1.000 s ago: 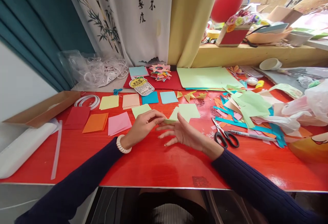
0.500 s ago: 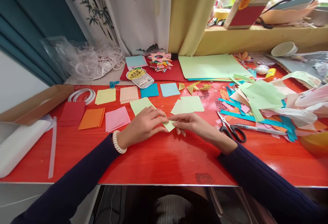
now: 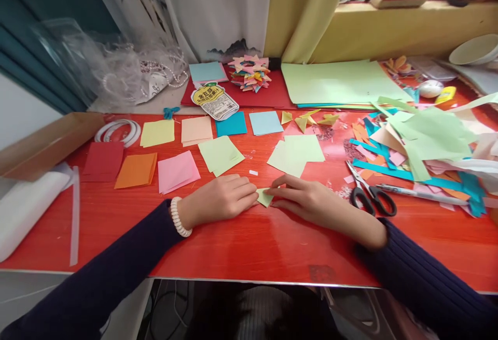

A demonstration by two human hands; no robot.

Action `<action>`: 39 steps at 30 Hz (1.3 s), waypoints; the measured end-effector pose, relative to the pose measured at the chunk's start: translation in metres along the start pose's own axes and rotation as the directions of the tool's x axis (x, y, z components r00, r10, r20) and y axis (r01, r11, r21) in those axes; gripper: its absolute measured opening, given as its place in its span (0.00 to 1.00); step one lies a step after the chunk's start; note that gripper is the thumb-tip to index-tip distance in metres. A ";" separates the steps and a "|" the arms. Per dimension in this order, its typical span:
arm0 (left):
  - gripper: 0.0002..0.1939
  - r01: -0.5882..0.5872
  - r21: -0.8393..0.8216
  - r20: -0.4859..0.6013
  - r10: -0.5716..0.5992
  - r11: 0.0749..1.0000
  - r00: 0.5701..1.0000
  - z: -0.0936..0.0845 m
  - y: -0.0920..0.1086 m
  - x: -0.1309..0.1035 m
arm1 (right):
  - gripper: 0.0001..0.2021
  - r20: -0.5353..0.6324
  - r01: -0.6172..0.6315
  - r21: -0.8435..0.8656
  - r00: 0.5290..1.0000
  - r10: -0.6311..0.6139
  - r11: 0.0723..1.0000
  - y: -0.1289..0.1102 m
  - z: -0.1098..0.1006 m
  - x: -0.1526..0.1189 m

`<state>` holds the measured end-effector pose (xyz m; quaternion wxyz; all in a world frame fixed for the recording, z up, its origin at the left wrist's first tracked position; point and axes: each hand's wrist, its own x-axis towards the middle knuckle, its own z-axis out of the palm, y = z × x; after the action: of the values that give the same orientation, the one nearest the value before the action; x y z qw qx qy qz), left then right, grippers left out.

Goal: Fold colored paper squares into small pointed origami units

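Observation:
A small folded piece of light green paper lies low on the red table between my hands. My left hand, with a cream bracelet at the wrist, has its fingers together on the paper's left edge. My right hand has its fingers bent over the right side of the same piece. Beyond my left hand is a stack of light green squares. Two more pale green sheets overlap beyond my right hand.
Scissors and a pen lie right of my right hand, by a heap of paper scraps. Orange and pink squares are at left. A folded paper ring stands at the back.
The view has tilted down and shifted left. My hands have lowered the small green piece onto the table, and my left fingers are flatter and closer together.

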<state>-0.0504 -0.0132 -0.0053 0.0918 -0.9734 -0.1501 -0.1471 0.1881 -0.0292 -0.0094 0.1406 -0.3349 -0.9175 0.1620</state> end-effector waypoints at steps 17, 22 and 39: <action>0.09 0.182 -0.136 0.005 -0.183 0.974 0.983 -0.002 0.008 0.001 | 0.07 -0.110 -0.189 0.343 0.965 0.240 0.920 -0.007 0.015 0.010; 0.11 0.205 -0.164 0.002 -0.208 0.965 0.978 -0.006 0.007 0.001 | 0.06 -0.078 -0.257 0.322 0.952 0.296 0.911 -0.010 0.012 0.012; 0.12 0.148 -0.118 0.043 -0.144 0.982 0.989 -0.002 0.009 0.002 | 0.05 -0.070 -0.283 0.286 0.947 0.315 0.915 -0.012 0.016 0.012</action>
<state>-0.0467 -0.0216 -0.0039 0.0192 -0.9658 -0.2135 -0.1456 0.1661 -0.0333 -0.0170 0.2111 -0.4574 -0.8148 0.2869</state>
